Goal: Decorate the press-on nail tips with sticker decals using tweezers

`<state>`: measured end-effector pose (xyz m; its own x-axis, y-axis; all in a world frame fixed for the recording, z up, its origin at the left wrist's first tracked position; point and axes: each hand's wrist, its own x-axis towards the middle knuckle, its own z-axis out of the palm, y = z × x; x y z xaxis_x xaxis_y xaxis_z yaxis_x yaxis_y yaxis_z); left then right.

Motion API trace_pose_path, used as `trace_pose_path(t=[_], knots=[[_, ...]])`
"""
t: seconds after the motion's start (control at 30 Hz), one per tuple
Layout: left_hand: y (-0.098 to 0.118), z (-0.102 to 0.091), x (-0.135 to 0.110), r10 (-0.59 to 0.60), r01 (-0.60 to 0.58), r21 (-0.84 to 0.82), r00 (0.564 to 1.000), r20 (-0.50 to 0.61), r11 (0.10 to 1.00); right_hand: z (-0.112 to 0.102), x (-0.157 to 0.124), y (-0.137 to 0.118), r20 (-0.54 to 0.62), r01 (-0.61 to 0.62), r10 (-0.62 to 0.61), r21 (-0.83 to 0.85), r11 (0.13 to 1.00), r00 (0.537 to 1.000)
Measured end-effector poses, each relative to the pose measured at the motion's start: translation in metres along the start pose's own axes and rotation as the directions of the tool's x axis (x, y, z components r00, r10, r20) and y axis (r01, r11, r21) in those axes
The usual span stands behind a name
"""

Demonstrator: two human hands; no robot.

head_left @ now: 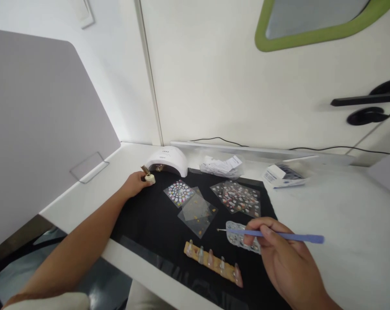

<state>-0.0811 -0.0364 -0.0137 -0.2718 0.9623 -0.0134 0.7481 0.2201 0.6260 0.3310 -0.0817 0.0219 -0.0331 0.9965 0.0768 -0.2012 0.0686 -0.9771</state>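
Note:
My left hand [136,185] has its fingers closed on a small nail polish bottle [150,178] with a gold cap, at the black mat's far left by the white nail lamp [170,158]. Between the fingers of my right hand [283,254] is a thin purple-handled nail tool [298,237], its fine metal tip pointing left. Beneath that hand lies a clear compartment case [235,239], partly covered by the fingers. Nearer to me, a tan strip [198,256] carries several long false nails [210,257] standing in a row.
Clear sticker sheets with coloured pieces [179,193], gold flecks [198,215] and reddish-white bits [236,198] lie on the black mat [139,224]. Behind them are a plastic bag of packets [222,165] and an open white box [280,175]. A grey panel [46,120] rises at left.

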Motion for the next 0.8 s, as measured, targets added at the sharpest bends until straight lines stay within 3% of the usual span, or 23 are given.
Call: trace_pose_path(t=[0.3,0.5,0.7,0.8], knots=[[-0.029,-0.042,0.013,-0.145,0.163,0.164,0.982,-0.117,0.973,0.000,-0.005,0.000,0.045,0.033,-0.033,0.002,0.999,0.998],[-0.037,-0.041,0.018,-0.183,0.213,0.200,0.970,-0.161,0.956,0.001,-0.007,0.000,0.055,0.037,-0.039,0.036,0.999,0.998],[-0.033,-0.039,-0.016,-0.177,0.256,0.234,0.933,-0.313,0.938,0.002,-0.012,-0.003,0.060,0.025,-0.029,0.066,0.998,0.998],[-0.014,-0.025,-0.028,-0.122,0.185,0.258,0.962,-0.245,0.948,0.002,-0.013,-0.004,0.056,0.018,-0.023,0.091,0.996,0.998]])
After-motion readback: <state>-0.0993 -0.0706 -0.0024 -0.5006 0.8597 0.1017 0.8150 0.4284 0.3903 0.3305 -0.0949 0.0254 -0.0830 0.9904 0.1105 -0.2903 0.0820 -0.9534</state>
